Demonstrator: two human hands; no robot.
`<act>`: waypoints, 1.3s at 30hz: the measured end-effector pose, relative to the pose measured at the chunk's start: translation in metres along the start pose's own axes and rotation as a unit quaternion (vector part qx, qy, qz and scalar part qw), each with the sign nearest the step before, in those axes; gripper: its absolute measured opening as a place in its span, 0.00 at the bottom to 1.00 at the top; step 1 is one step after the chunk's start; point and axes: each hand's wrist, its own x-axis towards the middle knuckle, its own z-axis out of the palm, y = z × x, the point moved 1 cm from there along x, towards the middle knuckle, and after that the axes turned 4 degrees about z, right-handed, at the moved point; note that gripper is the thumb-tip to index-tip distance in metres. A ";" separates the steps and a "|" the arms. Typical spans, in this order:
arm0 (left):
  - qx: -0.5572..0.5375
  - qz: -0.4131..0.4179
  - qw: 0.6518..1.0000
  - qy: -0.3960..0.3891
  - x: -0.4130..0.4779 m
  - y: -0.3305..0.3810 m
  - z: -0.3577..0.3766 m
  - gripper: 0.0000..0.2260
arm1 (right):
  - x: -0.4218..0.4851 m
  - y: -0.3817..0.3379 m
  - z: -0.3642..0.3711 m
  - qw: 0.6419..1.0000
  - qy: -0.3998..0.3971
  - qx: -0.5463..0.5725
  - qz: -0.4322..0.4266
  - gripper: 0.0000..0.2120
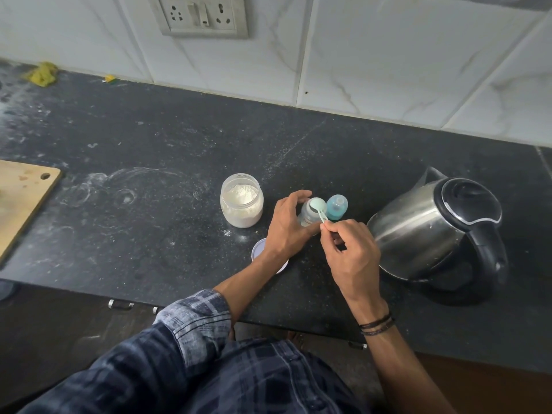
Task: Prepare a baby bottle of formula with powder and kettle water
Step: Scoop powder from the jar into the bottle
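The small clear plastic baby bottle [307, 217] stands upright on the worktop [149, 150], a little right of the middle of my view, and its mouth is uncovered. My left hand [287, 225] holds it from the left side, with the fingers [300, 195] curled around its body. Over the mouth of the bottle I see the round bowl of a pale green plastic scoop [317, 205]. My right hand [352, 253] holds the thin handle of this scoop, thumb and first fingers [331, 227] pinching it at the end, the other fingers folded under the palm. If there is powder in the bowl, I cannot tell surely. Just beside the bottle, on its right, stands a blue translucent cap [337, 208] with the teat. To the left, near, is a clear round jar [242, 201], open and filled with white powder. A white round lid [258, 248] lies flat under my left forearm, partly hidden. On the right stands a stainless steel kettle [433, 231] with a black lid and handle. The dark stone worktop has white dust marks. At the far left edge lies a wooden cutting board [24, 198], and on the white tiled wall is a socket plate [203, 14].
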 end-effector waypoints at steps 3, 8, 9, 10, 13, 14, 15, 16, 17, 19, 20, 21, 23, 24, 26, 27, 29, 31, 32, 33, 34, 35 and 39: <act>-0.001 -0.002 1.000 0.002 0.000 0.000 -0.001 0.30 | 0.000 0.000 0.000 1.000 -0.002 0.006 0.000 0.04; -0.002 -0.003 1.000 0.000 0.000 0.001 -0.001 0.30 | -0.003 0.001 0.001 1.000 -0.006 0.011 0.005 0.04; -0.002 -0.003 1.000 0.001 0.000 0.001 -0.001 0.30 | -0.003 0.001 0.000 1.000 -0.006 0.012 0.006 0.04; -0.002 -0.004 1.000 0.001 0.000 0.000 -0.001 0.30 | -0.003 0.001 0.000 1.000 -0.004 0.013 0.008 0.04; 0.000 -0.004 1.000 0.001 0.000 0.000 0.000 0.30 | -0.003 0.000 -0.001 1.000 0.000 0.018 0.009 0.03; 0.001 -0.003 1.000 0.002 0.000 0.000 0.000 0.30 | -0.004 -0.001 -0.001 1.000 0.000 0.019 0.008 0.03; 0.001 -0.003 1.000 0.003 0.000 0.000 0.000 0.29 | -0.004 -0.001 -0.001 1.000 -0.002 0.019 0.008 0.03; 0.001 -0.003 1.000 0.004 0.000 0.000 0.000 0.29 | -0.004 -0.001 -0.001 1.000 -0.004 0.019 0.008 0.03; 0.000 -0.003 1.000 0.004 0.000 0.000 0.000 0.29 | -0.005 0.000 -0.001 1.000 -0.004 0.019 0.008 0.03; 0.000 -0.005 1.000 0.001 0.000 0.001 0.000 0.30 | -0.004 0.001 -0.001 1.000 -0.001 0.021 0.008 0.03; 0.000 -0.006 1.000 0.000 0.000 0.001 0.000 0.30 | -0.004 0.001 -0.001 1.000 -0.001 0.022 0.007 0.03; 0.000 -0.007 1.000 0.000 0.000 0.001 -0.001 0.30 | -0.004 0.001 -0.001 1.000 -0.001 0.021 0.008 0.03; 0.000 -0.009 1.000 -0.001 0.000 0.001 0.000 0.30 | -0.004 0.001 -0.001 1.000 0.000 0.018 0.008 0.03; 0.002 -0.009 1.000 -0.001 0.000 0.001 0.000 0.30 | -0.004 0.001 -0.001 1.000 0.001 0.018 0.005 0.03; 0.003 -0.010 1.000 -0.001 0.000 0.001 0.000 0.30 | -0.003 0.001 -0.001 1.000 0.001 0.019 0.002 0.04; 0.003 -0.010 1.000 0.000 0.001 0.001 0.000 0.30 | -0.003 0.001 -0.001 1.000 0.002 0.018 0.003 0.04; 0.002 -0.010 1.000 0.000 0.000 0.001 0.000 0.30 | -0.004 0.002 -0.001 1.000 0.008 0.020 0.004 0.04; -0.001 -0.013 1.000 -0.002 0.000 0.002 -0.001 0.30 | -0.004 0.003 -0.001 0.999 0.015 0.031 0.008 0.03; -0.004 -0.015 1.000 -0.002 0.000 0.003 -0.001 0.31 | -0.004 0.003 -0.001 0.999 0.018 0.037 0.014 0.04; -0.007 -0.016 1.000 -0.001 -0.001 0.003 0.000 0.31 | -0.004 0.003 -0.002 0.999 0.021 0.042 0.019 0.04; -0.010 -0.015 1.000 0.000 -0.001 0.003 0.000 0.31 | -0.004 0.003 -0.003 0.998 0.025 0.047 0.022 0.04; -0.010 -0.014 1.000 0.003 -0.001 0.003 0.000 0.32 | -0.003 0.003 -0.005 0.998 0.029 0.054 0.026 0.04; -0.005 -0.018 1.000 0.004 0.000 0.002 0.000 0.32 | 0.001 0.001 -0.012 0.993 0.053 0.096 0.050 0.06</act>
